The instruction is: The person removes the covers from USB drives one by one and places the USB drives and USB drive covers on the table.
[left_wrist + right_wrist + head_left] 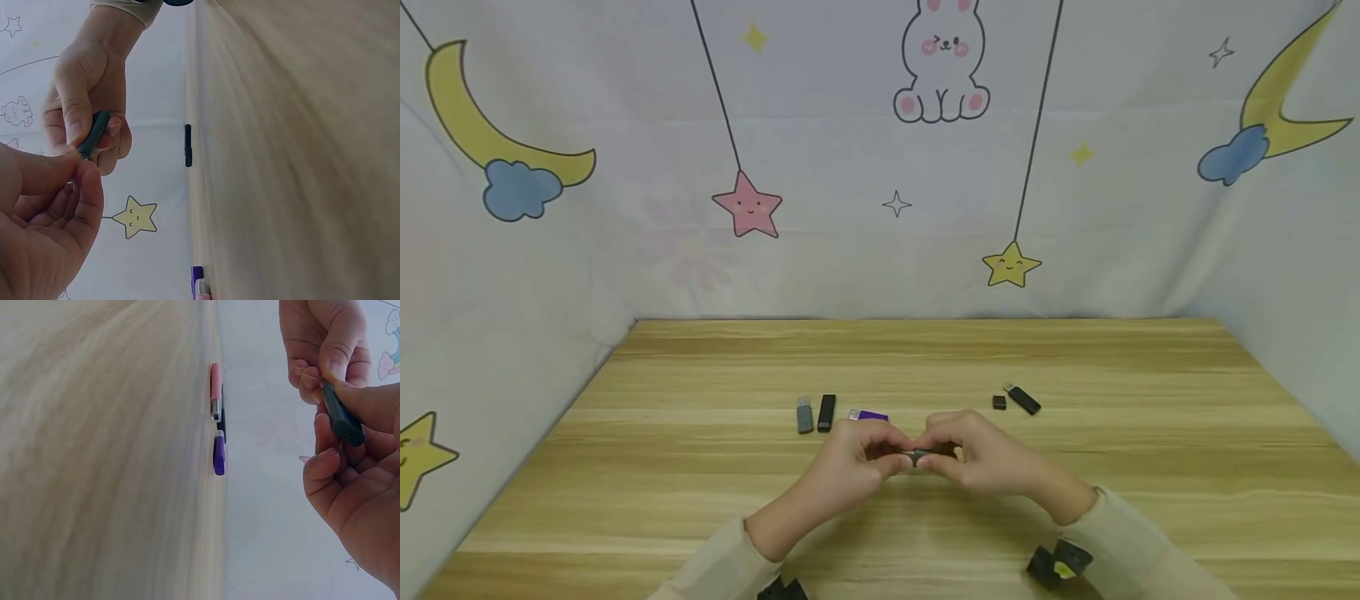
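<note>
Both hands meet over the table in the head view, holding a dark green USB flash drive [917,455] between them. My right hand [981,454] pinches the drive's body between thumb and fingers. At the other end, the thumb and fingertips of my left hand [861,454] pinch the drive where a bit of metal shows; the fingertips cover most of that end. In the left wrist view the green body [95,133] sticks out of the right fingers, tilted. The right wrist view shows its rounded end [347,428] beside the right thumb.
Beyond the hands lie a grey USB drive [805,417], a black stick [827,412] and a purple USB drive [872,416], partly covered by the left hand. Farther right are a black USB drive [1024,400] and a small black cap [999,402]. A pink USB drive [216,384] shows near the purple one.
</note>
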{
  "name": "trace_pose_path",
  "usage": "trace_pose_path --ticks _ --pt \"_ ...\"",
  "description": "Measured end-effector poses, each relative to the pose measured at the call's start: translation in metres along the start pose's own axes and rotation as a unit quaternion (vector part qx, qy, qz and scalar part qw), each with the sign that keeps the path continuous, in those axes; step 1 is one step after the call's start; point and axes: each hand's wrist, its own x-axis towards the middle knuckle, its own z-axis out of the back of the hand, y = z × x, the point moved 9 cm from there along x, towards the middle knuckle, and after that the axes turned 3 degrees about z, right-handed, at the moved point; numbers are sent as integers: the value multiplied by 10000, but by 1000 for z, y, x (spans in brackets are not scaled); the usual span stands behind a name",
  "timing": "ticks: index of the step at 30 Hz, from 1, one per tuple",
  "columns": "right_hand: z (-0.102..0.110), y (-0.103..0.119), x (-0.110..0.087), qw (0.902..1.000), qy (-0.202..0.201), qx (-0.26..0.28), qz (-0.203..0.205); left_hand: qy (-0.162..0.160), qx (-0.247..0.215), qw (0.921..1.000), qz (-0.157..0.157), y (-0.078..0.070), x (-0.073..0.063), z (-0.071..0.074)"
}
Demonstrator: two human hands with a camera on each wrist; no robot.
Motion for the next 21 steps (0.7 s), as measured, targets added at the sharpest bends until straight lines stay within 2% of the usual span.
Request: trace_pose_path --ticks 21 --pt "-1 -6 -2 9998 98 149 -75 78 -16 9997 226 3 -1 -1"
